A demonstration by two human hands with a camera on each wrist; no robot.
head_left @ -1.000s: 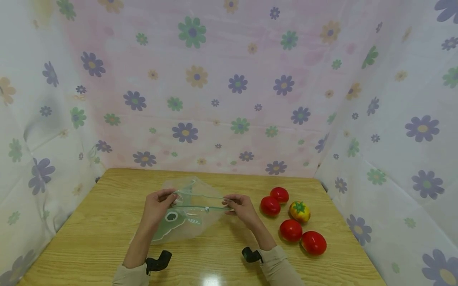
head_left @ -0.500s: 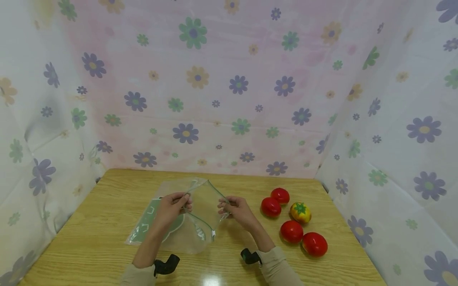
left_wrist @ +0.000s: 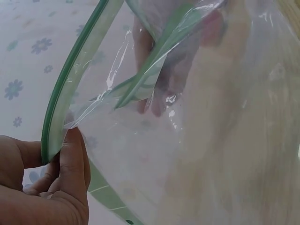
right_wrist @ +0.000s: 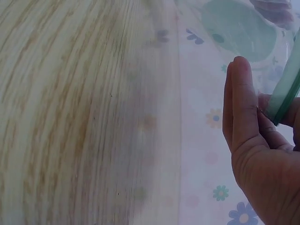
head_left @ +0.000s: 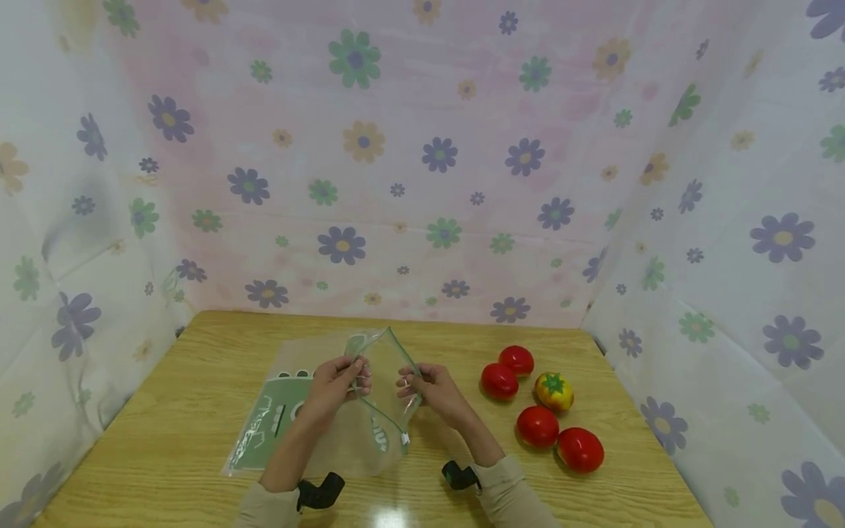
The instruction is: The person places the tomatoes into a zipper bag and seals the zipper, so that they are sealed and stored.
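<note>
With left hand (head_left: 335,383), pinches one mouth edge of clear green-trimmed bag (head_left: 290,422); with right hand (head_left: 437,389), pinches the facing edge, a gap between. Holds bag over wooden table (head_left: 165,396), left of four red fruits (head_left: 538,426) and one yellow fruit (head_left: 554,393).

no text can be read; the lettering (head_left: 379,435) on the clear bag (head_left: 343,440) is indistinct.
</note>
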